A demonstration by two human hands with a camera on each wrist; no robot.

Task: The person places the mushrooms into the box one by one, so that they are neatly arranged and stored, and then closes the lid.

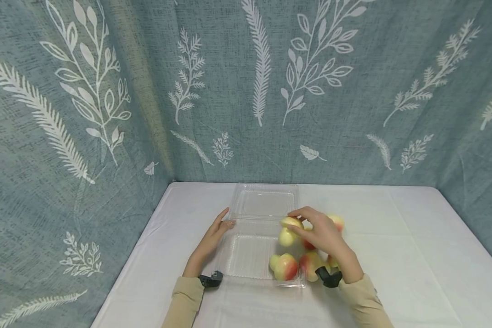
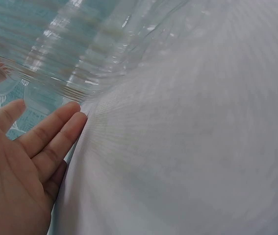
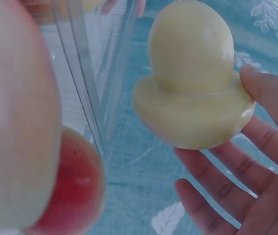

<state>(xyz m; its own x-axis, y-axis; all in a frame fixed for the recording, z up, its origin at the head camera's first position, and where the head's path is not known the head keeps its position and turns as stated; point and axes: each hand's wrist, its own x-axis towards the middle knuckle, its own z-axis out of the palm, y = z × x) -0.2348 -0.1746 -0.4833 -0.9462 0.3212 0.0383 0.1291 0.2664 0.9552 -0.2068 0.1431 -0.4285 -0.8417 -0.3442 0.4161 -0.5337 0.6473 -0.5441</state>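
A: ok so what's the right hand (image 1: 321, 231) got?

B: A glossy pale-yellow mushroom-shaped piece (image 1: 288, 234). The grip is snug on the cap, thumb on one side and fingers on the other. Head view has the cap at the top and the fat rounded stem below it.

A: Over the clear plastic hinged tub (image 1: 248, 255) or beside it?

B: From the head it lines up with the tub's far right part, but honestly I can't tell if it's right above it or just off the edge. It's up in the hand either way.

A: And the left hand (image 1: 213, 234)?

B: At the tub's left side, up near the hinge. That grip is spread pretty wide, nothing held in it. In the left wrist view the straight fingers (image 2: 55, 122) come right up to the plastic edge.

A: Anything inside the tub?

B: Yep, one red-and-yellow mushroom-shaped piece (image 1: 286, 268) in the near right corner. The clear lid (image 1: 265, 202) is folded back toward the blue-green leaf-print curtain (image 1: 238, 150).

A: Any more of them?

B: A bunch on the white-covered worktop (image 1: 414, 255), right of the tub. There's a yellow-and-red one (image 1: 310, 266) just outside the near right wall and another yellow-and-red one (image 1: 336, 222) farther back. A couple more are partly hidden by the right hand and wrist, so don't ask me for an exact count lol.
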